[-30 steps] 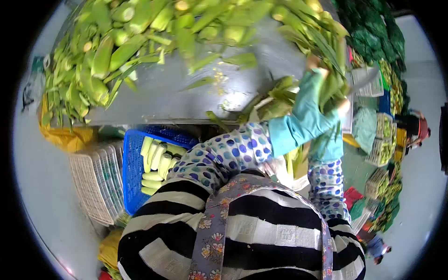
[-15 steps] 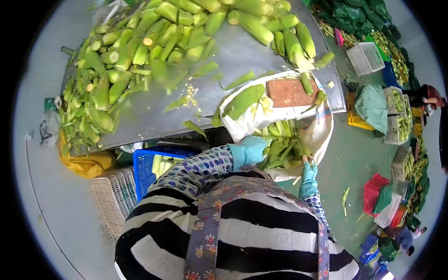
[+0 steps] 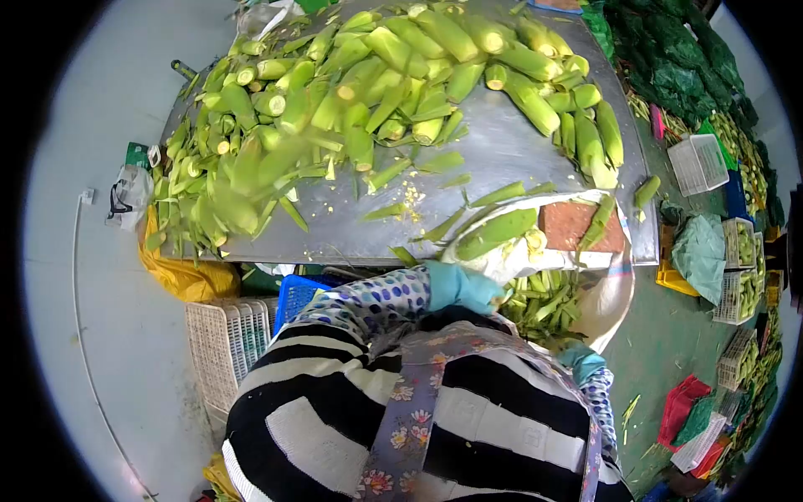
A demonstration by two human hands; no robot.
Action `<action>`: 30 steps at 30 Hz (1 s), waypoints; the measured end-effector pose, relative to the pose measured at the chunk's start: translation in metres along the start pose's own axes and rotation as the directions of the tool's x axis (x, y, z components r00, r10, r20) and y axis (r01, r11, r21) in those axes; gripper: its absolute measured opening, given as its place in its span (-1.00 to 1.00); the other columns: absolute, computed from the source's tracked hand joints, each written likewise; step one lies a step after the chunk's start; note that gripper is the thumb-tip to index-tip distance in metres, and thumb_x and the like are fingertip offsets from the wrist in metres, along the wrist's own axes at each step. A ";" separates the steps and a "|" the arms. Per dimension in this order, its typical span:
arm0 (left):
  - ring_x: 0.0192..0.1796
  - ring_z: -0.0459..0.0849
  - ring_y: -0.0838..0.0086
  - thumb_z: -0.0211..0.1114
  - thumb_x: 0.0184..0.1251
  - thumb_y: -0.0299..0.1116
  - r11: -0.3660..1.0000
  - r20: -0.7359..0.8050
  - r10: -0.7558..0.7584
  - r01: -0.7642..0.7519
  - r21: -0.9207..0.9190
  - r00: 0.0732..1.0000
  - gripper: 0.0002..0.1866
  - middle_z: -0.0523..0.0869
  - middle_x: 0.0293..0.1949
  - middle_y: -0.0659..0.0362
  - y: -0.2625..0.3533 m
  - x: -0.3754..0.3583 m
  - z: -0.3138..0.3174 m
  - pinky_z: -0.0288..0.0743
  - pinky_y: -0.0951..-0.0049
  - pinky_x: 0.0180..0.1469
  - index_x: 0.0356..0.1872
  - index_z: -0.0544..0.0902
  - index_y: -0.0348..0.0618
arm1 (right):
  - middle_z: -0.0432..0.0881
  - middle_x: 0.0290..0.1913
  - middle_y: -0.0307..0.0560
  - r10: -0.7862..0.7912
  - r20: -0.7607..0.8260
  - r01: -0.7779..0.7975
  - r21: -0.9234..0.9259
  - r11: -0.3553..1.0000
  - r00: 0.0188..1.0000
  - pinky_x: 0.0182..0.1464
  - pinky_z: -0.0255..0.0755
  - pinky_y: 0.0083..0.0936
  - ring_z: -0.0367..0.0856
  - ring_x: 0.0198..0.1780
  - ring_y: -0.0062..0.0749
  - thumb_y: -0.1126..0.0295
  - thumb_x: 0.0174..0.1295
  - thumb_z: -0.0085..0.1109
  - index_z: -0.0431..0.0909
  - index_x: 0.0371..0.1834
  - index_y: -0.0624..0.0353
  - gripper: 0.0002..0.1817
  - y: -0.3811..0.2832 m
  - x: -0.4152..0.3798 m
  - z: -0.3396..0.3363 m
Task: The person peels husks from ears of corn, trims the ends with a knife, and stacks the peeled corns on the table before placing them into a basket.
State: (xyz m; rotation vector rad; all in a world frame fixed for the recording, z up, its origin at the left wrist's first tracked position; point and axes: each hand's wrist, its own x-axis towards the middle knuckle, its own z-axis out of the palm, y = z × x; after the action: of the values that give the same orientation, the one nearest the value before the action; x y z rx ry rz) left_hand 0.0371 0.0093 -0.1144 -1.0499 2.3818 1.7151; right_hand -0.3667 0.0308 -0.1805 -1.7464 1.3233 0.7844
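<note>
My left hand (image 3: 465,289), in a teal glove, is at the near left side of a white sack (image 3: 617,309). Its fingers look curled together; what they hold, if anything, is hidden. Green husk leaves (image 3: 542,303) fill the sack's opening between my hands. At the near right of the sack is my right hand (image 3: 580,361), also gloved, blurred and with its fingers hidden. A reddish-brown block (image 3: 577,224) weighs on the sack's far edge on the metal table (image 3: 502,142), beside a loose husk leaf (image 3: 498,234).
Many unhusked corn ears (image 3: 360,84) are heaped across the table. Below its left edge stand a white crate (image 3: 227,347), a blue crate (image 3: 298,297) and a yellow bag (image 3: 188,272). More crates (image 3: 698,163) and a red bag (image 3: 682,410) line the right side.
My view has shifted, so the table sits farther right. My left hand has drawn back from over the husks to the sack's near left; my right hand has moved nearer my body.
</note>
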 end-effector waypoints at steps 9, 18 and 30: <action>0.07 0.61 0.04 0.51 0.05 -0.02 0.810 -0.946 0.001 0.555 -0.190 -0.325 -0.36 0.62 0.04 -0.11 -0.109 -0.181 -0.188 0.44 0.17 0.21 0.04 0.56 -0.28 | 0.72 -0.19 -0.11 0.062 -0.173 0.124 0.874 0.470 0.983 -0.27 0.57 -0.61 0.67 -0.25 -0.53 0.43 0.31 0.28 0.65 -0.02 0.29 -0.76 -0.090 -0.031 -0.045; 0.16 0.60 0.12 0.55 -0.04 -0.24 0.772 -0.768 -0.633 -0.014 -0.635 -0.097 -0.20 0.64 0.11 -0.08 -0.119 -0.208 -0.199 0.49 0.23 0.19 0.25 0.44 -0.43 | 0.70 -0.15 -0.15 0.007 -0.627 0.468 0.589 0.659 0.779 -0.25 0.51 -0.69 0.62 -0.28 -0.57 0.41 0.33 0.26 0.56 0.15 0.30 -0.64 -0.118 0.012 -0.059; 0.40 0.40 0.30 0.56 -0.05 -0.49 0.692 -0.433 0.238 -0.465 -0.552 0.869 -0.05 0.39 0.39 0.00 0.071 -0.140 -0.134 0.24 0.28 0.44 0.43 0.26 -0.29 | 0.49 0.25 0.29 -0.679 -0.418 -0.252 0.708 -0.660 0.604 0.04 0.57 -0.32 0.61 0.12 -0.09 -0.15 0.51 -0.29 0.24 0.42 0.35 -0.25 -0.273 -0.032 -0.136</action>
State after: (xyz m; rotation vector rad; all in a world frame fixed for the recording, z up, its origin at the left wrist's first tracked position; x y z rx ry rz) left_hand 0.1550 -0.0219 0.0524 -1.0251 2.3244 2.8668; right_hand -0.1099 -0.0341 -0.0259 0.0529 0.1430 -0.5943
